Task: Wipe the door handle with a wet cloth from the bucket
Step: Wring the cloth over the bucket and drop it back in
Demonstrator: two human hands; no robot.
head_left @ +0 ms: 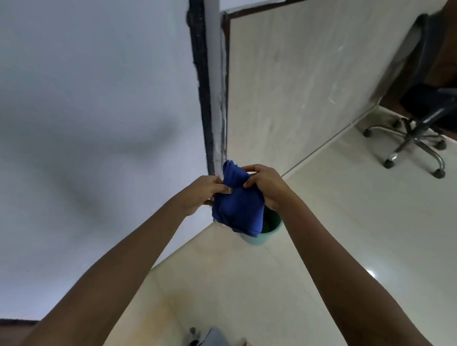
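A dark blue cloth [237, 204] hangs bunched between both hands, just above a green bucket [271, 227] that stands on the floor by the door frame. My left hand [199, 194] pinches the cloth's left side. My right hand [266, 185] grips its right side from above. The cloth hides most of the bucket, so only part of its rim and wall shows. No door handle is in view.
A grey-white wall [86, 101] fills the left. A dark door frame [202, 81] runs vertically at centre, with a pale wood-grain door [309, 76] to its right. An office chair [426, 125] on castors stands at far right. Pale floor tiles [357, 232] lie below.
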